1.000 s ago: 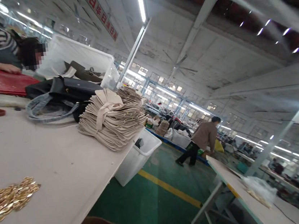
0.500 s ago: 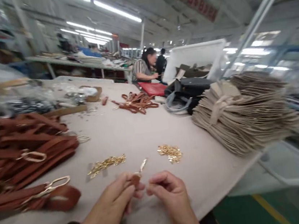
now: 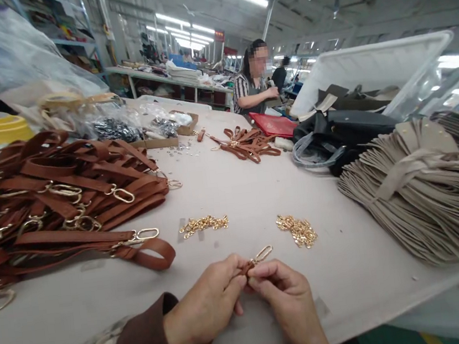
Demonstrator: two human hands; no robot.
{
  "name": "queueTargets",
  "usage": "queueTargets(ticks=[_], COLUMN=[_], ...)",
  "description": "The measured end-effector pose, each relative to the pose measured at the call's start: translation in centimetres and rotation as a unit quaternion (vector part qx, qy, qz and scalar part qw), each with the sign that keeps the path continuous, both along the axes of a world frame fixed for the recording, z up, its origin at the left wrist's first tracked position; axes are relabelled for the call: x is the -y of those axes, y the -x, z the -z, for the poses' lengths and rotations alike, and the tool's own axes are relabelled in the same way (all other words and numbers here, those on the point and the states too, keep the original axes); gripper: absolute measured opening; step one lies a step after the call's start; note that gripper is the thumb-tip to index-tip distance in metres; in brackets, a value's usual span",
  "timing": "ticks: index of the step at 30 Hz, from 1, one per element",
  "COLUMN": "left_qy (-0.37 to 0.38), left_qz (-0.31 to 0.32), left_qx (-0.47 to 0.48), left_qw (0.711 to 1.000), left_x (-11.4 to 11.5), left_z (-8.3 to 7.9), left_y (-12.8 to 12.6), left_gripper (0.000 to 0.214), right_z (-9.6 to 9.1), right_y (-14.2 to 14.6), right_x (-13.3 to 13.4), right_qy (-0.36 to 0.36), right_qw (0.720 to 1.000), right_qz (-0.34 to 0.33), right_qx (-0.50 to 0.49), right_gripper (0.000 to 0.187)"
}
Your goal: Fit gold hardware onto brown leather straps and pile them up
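My left hand (image 3: 215, 294) is closed around the end of a brown leather strap (image 3: 247, 269), which carries a gold snap hook (image 3: 262, 254) pointing away from me. My right hand (image 3: 284, 293) pinches at that same strap end with thumb and forefinger; whether a small part sits between the fingertips is hidden. Just beyond the hands lie two small heaps of gold metal pieces, a left heap (image 3: 205, 225) and a right heap (image 3: 297, 230). Part of the strap shows below my left wrist.
A big pile of brown straps with gold hooks (image 3: 68, 186) covers the left side. More brown straps (image 3: 246, 143) lie farther back by a red pouch (image 3: 274, 124). Tied taupe pieces (image 3: 424, 187) are stacked at right, near a white bin (image 3: 367, 68). A co-worker (image 3: 254, 79) sits beyond the table.
My right hand has come in from just apart to touch the strap end held in my left. The view has swung left, so everything sits farther right.
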State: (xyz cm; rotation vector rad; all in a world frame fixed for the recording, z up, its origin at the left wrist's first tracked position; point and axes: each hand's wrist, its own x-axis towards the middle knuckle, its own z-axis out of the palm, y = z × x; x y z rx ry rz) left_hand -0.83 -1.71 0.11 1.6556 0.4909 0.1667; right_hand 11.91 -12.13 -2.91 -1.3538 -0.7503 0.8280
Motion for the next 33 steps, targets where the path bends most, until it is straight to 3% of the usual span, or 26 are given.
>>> queueTargets(ticks=[4,7,19,22,24,25,27,29,30,33], left_qy=[-0.017,-0.045,-0.087,-0.037,-0.001,0.006,0.01,0.029,0.048,0.131], left_qz=[0.003,0.001,0.032,0.041,0.015,-0.007,-0.048,-0.085,-0.1,-0.127], left_qx=[-0.008,-0.013,-0.013,-0.025,-0.026,-0.025,-0.032,-0.05,-0.061,-0.074], left_qw=[1.0,0.999,0.996,0.998,1.0,1.0,0.998,0.995,0.992,0.98], left_x=[0.2,0.3,0.6,0.5,0.4,0.3,0.0,-0.3,-0.4,-0.6], left_z=[0.4,0.4,-0.4,-0.6,-0.6,-0.6,-0.7,-0.9,-1.0,-1.1], left_y=[-0.1,0.0,0.1,0.0,-0.2,-0.2,-0.2,-0.2,-0.2,-0.2], left_gripper=[0.019,0.021,0.022,0.032,0.036,0.036,0.037,0.042,0.044,0.044], right_z=[0.3,0.3,-0.8,-0.8,-0.9,-0.9,-0.8,-0.6,-0.4,-0.1], right_y=[0.2,0.4,0.6,-1.1,-3.5,-5.0,-7.9,-10.0,-10.7,-11.4], right_x=[0.4,0.5,0.0,0.6,1.3,1.6,2.3,2.6,2.6,2.3], right_qy=[0.005,-0.007,0.02,0.055,0.087,0.107,0.155,0.199,0.214,0.232], right_qw=[0.999,0.999,1.0,0.993,0.963,0.931,0.832,0.736,0.708,0.674], right_qz=[-0.017,0.006,0.018,0.014,0.046,0.066,0.095,0.095,0.088,0.076], right_qx=[0.042,0.05,0.001,0.105,0.25,0.343,0.525,0.64,0.668,0.697], right_gripper=[0.011,0.009,0.016,0.013,0.012,0.015,0.018,0.017,0.016,0.015])
